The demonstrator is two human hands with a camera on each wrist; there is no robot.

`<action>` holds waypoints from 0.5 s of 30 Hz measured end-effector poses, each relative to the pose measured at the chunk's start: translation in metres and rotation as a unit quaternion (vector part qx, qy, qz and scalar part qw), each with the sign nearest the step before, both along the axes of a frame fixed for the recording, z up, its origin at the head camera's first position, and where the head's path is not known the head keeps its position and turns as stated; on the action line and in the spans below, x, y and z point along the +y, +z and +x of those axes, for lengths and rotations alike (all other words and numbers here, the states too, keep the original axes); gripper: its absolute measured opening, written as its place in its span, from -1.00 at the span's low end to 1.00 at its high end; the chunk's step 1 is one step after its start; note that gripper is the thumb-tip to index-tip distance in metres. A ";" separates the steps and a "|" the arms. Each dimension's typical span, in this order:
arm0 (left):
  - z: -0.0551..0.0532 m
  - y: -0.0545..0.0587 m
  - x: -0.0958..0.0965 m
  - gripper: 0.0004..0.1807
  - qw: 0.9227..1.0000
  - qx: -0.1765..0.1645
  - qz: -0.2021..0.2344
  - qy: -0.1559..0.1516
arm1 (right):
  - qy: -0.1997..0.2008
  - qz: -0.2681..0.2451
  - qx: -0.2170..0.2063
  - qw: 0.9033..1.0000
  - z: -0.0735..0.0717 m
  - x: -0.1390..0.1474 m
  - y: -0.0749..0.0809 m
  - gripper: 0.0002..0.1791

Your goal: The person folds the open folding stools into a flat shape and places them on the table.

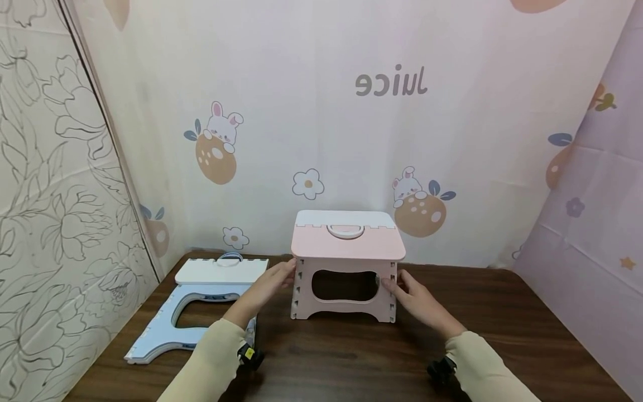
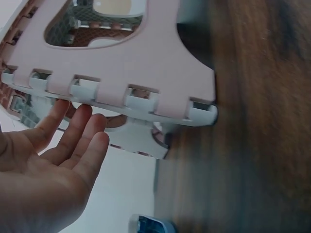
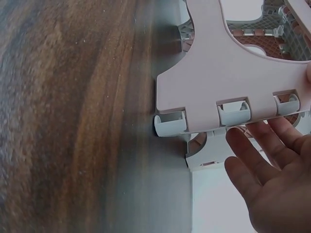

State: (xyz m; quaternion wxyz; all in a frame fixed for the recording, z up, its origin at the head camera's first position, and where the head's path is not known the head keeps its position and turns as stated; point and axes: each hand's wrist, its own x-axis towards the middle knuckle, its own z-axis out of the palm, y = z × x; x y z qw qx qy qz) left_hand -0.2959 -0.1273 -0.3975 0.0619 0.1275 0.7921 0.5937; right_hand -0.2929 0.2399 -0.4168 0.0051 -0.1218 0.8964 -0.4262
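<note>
A pink and white folding step stool [image 1: 346, 243] stands unfolded and upright on the dark wooden table, its top handle [image 1: 345, 231] lying flat. At its left side is my left hand [image 1: 271, 282], whose extended fingertips touch the hinged edge of the legs [image 2: 136, 104]. On the opposite side, my right hand [image 1: 414, 296] has its thumb on the front leg panel. In the right wrist view, the other fingers [image 3: 248, 150] lie loosely along the side hinge. Neither hand wraps round the stool.
A light blue and white folding stool [image 1: 193, 301] lies collapsed on the table [image 1: 341, 363] at the left, close to my left forearm. Behind the table hangs a printed curtain [image 1: 321, 111] with rabbits and flowers. More patterned cloth flanks both sides.
</note>
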 end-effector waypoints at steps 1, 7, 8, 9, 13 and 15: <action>0.000 -0.001 0.000 -0.21 1.000 -0.003 -0.002 -0.003 | 0.000 0.000 -0.001 1.000 0.000 0.000 0.000 -0.46; 0.003 -0.010 -0.001 -0.24 0.999 -0.017 -0.047 0.007 | -0.008 0.002 -0.004 1.000 0.001 -0.001 -0.001 -0.42; 0.003 -0.011 -0.001 -0.25 0.998 -0.016 -0.062 0.012 | -0.009 0.000 -0.003 1.000 0.002 -0.002 -0.001 -0.41; 0.004 -0.013 -0.001 -0.25 0.997 -0.014 -0.074 0.016 | -0.010 -0.002 -0.002 1.000 0.002 -0.002 -0.002 -0.40; 0.004 -0.018 0.001 -0.24 0.994 0.002 -0.109 0.033 | -0.005 -0.011 0.010 1.000 0.005 -0.003 -0.003 -0.37; 0.003 -0.021 0.002 -0.25 0.993 0.011 -0.111 0.042 | -0.002 -0.014 0.015 1.000 0.006 -0.003 -0.004 -0.35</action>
